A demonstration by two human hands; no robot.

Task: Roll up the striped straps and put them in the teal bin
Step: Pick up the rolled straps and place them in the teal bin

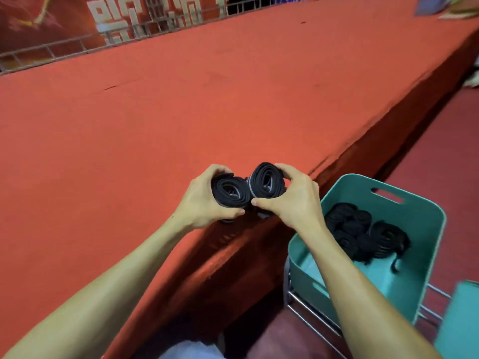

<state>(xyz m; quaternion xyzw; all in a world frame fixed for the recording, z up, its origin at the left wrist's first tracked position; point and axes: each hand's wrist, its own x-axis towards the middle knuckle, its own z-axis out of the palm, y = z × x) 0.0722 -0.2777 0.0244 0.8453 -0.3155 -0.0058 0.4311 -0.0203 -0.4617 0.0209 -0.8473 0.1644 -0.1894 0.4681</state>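
At the near edge of the bench (207, 99), just over its lip: two rolled straps, held side by side and touching.

- left grip (204, 200) is clenched round the left roll (228, 190), fingers over the top, thumb underneath.
- right grip (293, 200) grasps the right roll (264, 182) the same way.
- Both coils look tight. A grey stripe shows on the right roll's rim. The loose ends are hidden under the fingers, so I can't tell where they sit.

The teal bin (420, 229) is lower right, beside the bench on a wire rack (311, 314). The right forearm crosses its near corner. A pile of rolled straps (363, 231) is already inside, and one has a tail (395, 265) hanging loose.

My read: rolling is done for this pair, and the step in hand is the transfer to the bin.

How to do it well:
- Keep a thumb or finger pressed on each outer end the whole way. Webbing probably springs open once pressure drops.
- Right roll goes first, since it is nearest the bin. The left stays clamped until its turn.
- Lower each roll in and don't toss it. A drop likely unwinds it like the one with the tail.
- Lay each coil flat on the bare floor at the near side, butted against the pile so the neighbours pin its end.
- Let go only once the roll is seated.
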